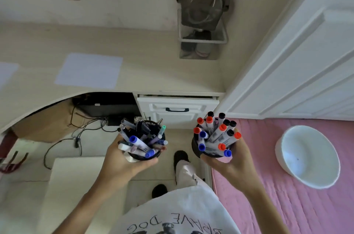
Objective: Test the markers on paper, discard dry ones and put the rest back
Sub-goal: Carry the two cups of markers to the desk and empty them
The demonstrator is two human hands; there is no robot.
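Hands hold one black cup each, seen from the head camera looking straight down over a standing person in a white printed shirt (178, 214). The left hand (122, 159) curls its fingers around a black mesh cup (153, 154) crammed with mixed pens and a few blue-capped markers (137, 142), all leaning in different directions. The right hand (232, 161) grips a second black cup (197, 147) packed with whiteboard markers (217, 134), their red, blue and black caps pointing up. Both cups are raised in the air above the floor, level with each other and well apart. Ahead, a pale bench (153, 65) carries a sheet of white paper (89, 70), with the edge of another sheet (6, 72) at the far left. A white drawer (177, 109) with a dark handle sits under the bench. To the right, a white bowl (306, 159) rests on a pink bed cover (287, 205), beside a white door (306, 51).
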